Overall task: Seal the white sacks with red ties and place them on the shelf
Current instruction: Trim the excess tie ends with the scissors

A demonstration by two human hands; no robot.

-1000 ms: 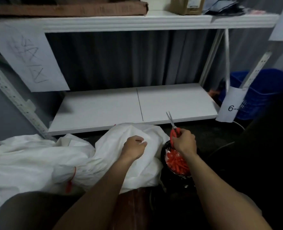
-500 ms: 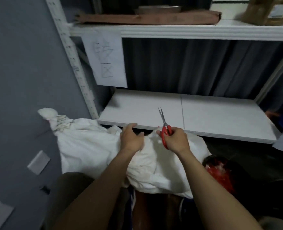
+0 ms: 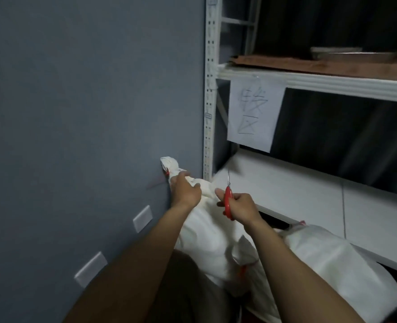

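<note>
A white sack (image 3: 212,231) lies against the grey wall in front of the shelf, its bunched neck (image 3: 170,165) bound by a red tie (image 3: 167,174) whose long tail sticks out to the left. My left hand (image 3: 185,191) grips the sack just below that neck. My right hand (image 3: 239,206) holds red-handled scissors (image 3: 227,201), blades pointing up, a little right of the left hand. A second white sack (image 3: 332,259) lies lower right with a red tie (image 3: 242,271) at its neck. The white lower shelf board (image 3: 297,194) is bare behind the hands.
A grey wall (image 3: 88,113) with two white plates (image 3: 142,218) fills the left. The perforated white upright (image 3: 209,101) stands just right of the sack's neck. A paper sign (image 3: 253,113) hangs from the upper shelf (image 3: 332,83), which carries a brown board (image 3: 321,64).
My view has swung left from the shelf to the wall. Both hands moved left along the sack, the left now gripping below the tied neck. The scissors stay in my right hand.
</note>
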